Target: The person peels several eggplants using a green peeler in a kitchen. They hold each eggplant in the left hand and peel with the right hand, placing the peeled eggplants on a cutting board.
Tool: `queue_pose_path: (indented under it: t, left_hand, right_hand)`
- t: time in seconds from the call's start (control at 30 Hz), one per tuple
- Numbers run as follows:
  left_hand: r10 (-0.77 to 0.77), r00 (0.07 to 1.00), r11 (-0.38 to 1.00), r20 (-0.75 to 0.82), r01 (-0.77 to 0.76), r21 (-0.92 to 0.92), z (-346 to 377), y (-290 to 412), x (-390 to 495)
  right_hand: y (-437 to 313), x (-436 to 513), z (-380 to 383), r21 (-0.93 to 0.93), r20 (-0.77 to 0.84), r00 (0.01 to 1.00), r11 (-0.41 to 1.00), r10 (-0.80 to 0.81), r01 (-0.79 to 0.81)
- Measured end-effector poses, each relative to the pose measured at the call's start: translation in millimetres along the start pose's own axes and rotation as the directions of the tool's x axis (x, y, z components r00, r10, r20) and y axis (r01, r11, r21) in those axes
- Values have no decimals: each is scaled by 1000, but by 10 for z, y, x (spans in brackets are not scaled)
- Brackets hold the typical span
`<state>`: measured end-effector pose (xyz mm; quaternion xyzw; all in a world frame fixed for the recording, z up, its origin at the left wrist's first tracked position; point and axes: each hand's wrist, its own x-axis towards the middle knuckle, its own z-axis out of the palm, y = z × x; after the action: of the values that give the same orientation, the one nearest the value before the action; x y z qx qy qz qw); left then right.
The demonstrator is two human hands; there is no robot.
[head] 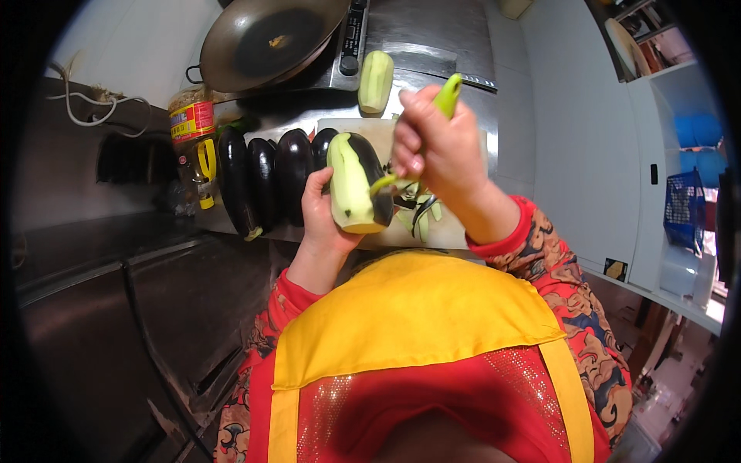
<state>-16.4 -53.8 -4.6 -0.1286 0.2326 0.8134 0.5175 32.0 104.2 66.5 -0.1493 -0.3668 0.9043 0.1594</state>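
Observation:
My left hand (324,217) holds a partly peeled eggplant (352,191), pale green on its left side and dark purple on its right, its flat cut end towards me. In my right hand (431,139) is a green-handled peeler (448,97), its head against the eggplant's right side. Beneath both hands lies a white cutting board (451,234) with strips of eggplant peel (424,223) on it. Several whole dark eggplants (293,173) stand in a row left of my left hand. A fully peeled eggplant (375,82) lies beyond the board.
A large wok (278,40) sits on an induction cooker (349,52) at the back left. Beside the eggplants stands a plastic bottle with a yellow handle (194,144). A knife blade (474,82) lies behind my right hand. At the right are white cabinets (579,133) and a blue basket (685,208).

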Motion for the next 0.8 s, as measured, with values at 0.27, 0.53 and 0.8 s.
queue_pose_path:
  t: [0.27, 0.53, 0.8]
  left_hand:
    - [28, 1000, 999, 2, -28, -31, 236, -231, 143]
    - [-11, 986, 1000, 168, 14, -17, 32, -292, 55]
    - [-185, 982, 983, 43, 186, -3, 46, -371, -174]
  right_hand:
    - [118, -137, -41, -51, 58, 991, 991, -120, 123]
    - [69, -86, -91, -33, 161, 964, 977, 212, -210]
    - [79, 334, -330, -160, 39, 985, 974, 166, -157]
